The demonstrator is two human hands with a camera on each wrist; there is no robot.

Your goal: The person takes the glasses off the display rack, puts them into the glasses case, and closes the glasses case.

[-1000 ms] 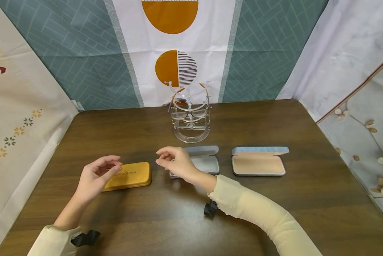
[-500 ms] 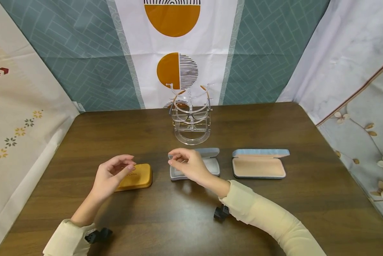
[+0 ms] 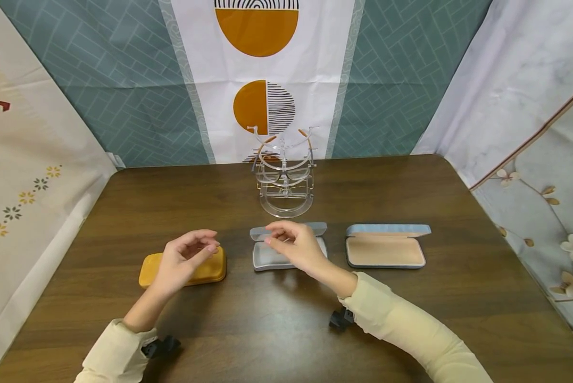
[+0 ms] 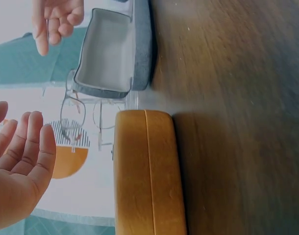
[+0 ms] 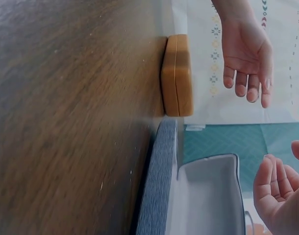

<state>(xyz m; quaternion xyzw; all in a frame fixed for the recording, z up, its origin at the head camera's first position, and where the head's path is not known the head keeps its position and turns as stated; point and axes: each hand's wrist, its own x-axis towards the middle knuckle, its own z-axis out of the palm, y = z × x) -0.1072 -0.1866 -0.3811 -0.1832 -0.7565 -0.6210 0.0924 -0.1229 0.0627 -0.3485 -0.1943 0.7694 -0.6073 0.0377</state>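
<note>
Above the closed yellow glasses case (image 3: 152, 268) hovers my left hand (image 3: 183, 260), its fingers loosely bent with nothing between them. My right hand (image 3: 300, 247) is held over the opened grey case (image 3: 272, 256), also holding nothing. In the left wrist view, the left hand (image 4: 22, 171) is beside the yellow case (image 4: 149, 171), with a gap between them. The right wrist view shows the right hand (image 5: 282, 196) near the grey case (image 5: 208, 196), not touching it. No glasses show in the visible part of the grey case.
A clear display stand (image 3: 286, 210) holding glasses (image 3: 284, 175) is at the back middle of the wooden table (image 3: 248, 335). An opened blue case (image 3: 385, 251) with a beige lining lies at the right. Patterned cloths hang behind and at both sides.
Both hands have moved to the right, the left one across the yellow case and the right one over the grey case. The cases and stand have stayed in place.
</note>
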